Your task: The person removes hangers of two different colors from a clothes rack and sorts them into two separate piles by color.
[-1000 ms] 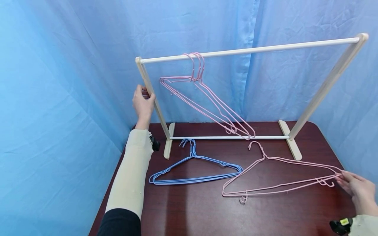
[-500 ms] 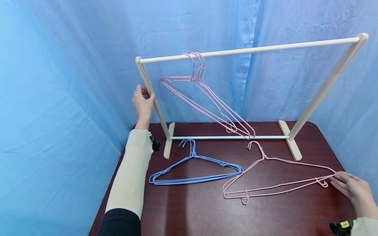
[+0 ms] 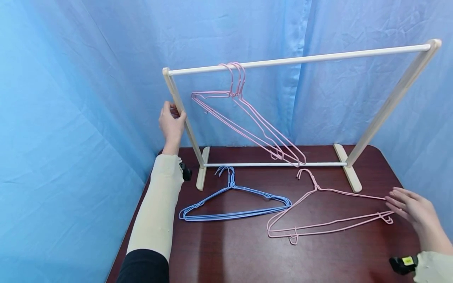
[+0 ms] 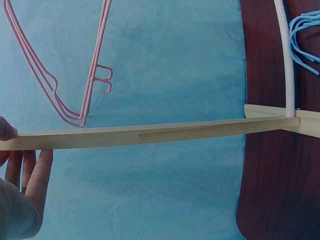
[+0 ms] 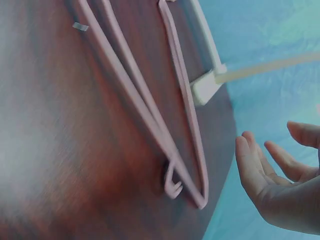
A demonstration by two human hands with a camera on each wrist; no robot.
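Observation:
My left hand [image 3: 171,124] holds the left wooden post of a clothes rack [image 3: 191,135]. In the left wrist view the thumb lies on one side of that post [image 4: 150,135] and the fingers [image 4: 42,172] on the other. Over the right end of the pink hangers [image 3: 316,232] on the table is my right hand [image 3: 417,212], holding nothing. Its fingers are spread and apart from the pink hangers [image 5: 135,92] in the right wrist view. Several blue hangers [image 3: 231,215] lie stacked to the left. On the rack's top bar hang 3 pink hangers [image 3: 255,114].
The rack's white top bar [image 3: 336,57] runs across the back, with a right post [image 3: 393,104] and a lower bar [image 3: 247,165]. A blue curtain [image 3: 116,98] surrounds the dark red table [image 3: 283,263].
My right hand has let go of the pink hangers' right corner and lifted slightly. Those hangers lined up more closely as they settled. My left hand has stayed on the post.

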